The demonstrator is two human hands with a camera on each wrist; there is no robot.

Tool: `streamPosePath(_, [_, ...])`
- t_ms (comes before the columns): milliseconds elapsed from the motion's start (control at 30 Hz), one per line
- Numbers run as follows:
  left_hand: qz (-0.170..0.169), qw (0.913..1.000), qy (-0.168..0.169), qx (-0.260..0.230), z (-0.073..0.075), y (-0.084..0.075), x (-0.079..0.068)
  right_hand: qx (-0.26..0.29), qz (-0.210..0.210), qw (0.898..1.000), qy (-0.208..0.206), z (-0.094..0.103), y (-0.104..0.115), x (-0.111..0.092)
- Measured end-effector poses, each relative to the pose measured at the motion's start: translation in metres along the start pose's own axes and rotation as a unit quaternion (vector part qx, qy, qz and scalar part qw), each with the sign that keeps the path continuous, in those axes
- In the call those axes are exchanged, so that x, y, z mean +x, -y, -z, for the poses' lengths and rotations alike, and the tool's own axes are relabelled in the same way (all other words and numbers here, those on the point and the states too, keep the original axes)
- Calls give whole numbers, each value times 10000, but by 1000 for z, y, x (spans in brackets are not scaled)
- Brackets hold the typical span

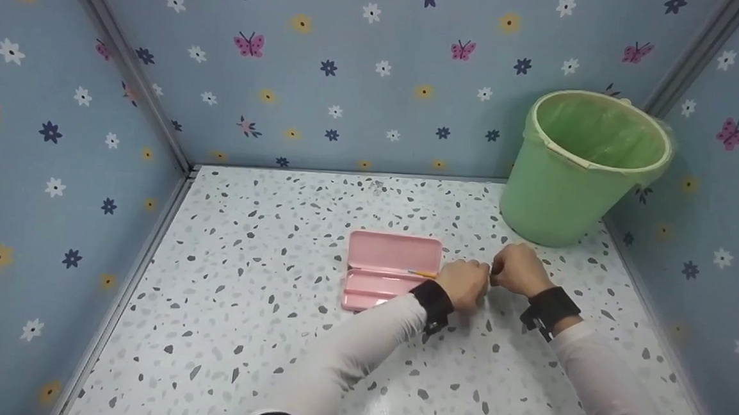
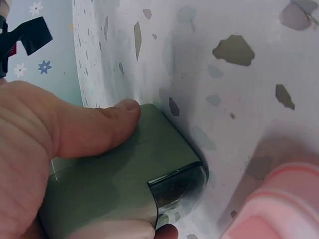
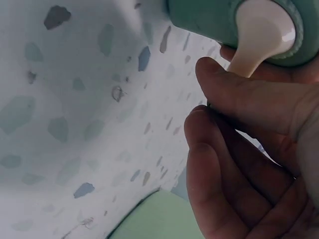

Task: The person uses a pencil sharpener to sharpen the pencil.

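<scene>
My left hand [image 1: 464,284] grips a green crank pencil sharpener [image 2: 109,184], its thumb along the top and a fingertip showing on the underside. A dark see-through part sits at one end of the sharpener. At the other end is a cream crank handle [image 3: 264,30]; my right hand [image 1: 521,269] pinches its end between thumb and index finger, which hide the knob. Left of my left hand, an open pink pencil case [image 1: 394,251] lies on the table. A yellow pencil [image 1: 423,274] with a blue end overlaps the case and runs toward the left hand.
A green lined bin [image 1: 553,193] stands at the back right, just beyond my right hand. Flower-patterned panels [image 1: 352,72] wall the speckled white table [image 1: 242,302] at the back and both sides.
</scene>
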State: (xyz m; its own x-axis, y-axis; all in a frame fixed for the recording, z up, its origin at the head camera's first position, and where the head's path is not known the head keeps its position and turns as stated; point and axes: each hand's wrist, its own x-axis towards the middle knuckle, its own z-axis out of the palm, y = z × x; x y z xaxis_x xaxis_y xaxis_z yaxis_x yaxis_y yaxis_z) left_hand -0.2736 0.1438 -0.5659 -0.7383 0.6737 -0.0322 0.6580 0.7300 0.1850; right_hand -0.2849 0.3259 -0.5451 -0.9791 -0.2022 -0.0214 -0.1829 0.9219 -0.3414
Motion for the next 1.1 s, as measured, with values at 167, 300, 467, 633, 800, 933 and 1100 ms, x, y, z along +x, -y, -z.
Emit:
streamPosePath(167, [3, 9999, 58, 82, 2, -1, 0, 140, -47, 9998, 141, -5, -1, -2])
streamPosePath(300, [22, 10000, 21, 66, 5, -2, -1, 139, 51, 9999, 74, -7, -2, -2])
streamPosePath(467, [60, 10000, 2, -45, 4, -3, -4, 197, 49, 9994, 263, -14, -5, -8])
streamPosePath(633, [119, 9999, 13, -77, 4, -3, -4, 241, 75, 9990, 383, -19, -5, -16])
streamPosePath(800, [175, 9998, 12, -96, 4, -3, -4, 73, 305, 9985, 443, -23, -2, -23])
streamPosePath(933, [212, 9996, 21, -176, 5, -5, -6, 101, 321, 9980, 541, -26, 0, -29])
streamPosePath(1100, [270, 9994, -40, -219, 5, -6, -6, 123, 341, 9979, 532, -29, 2, -35])
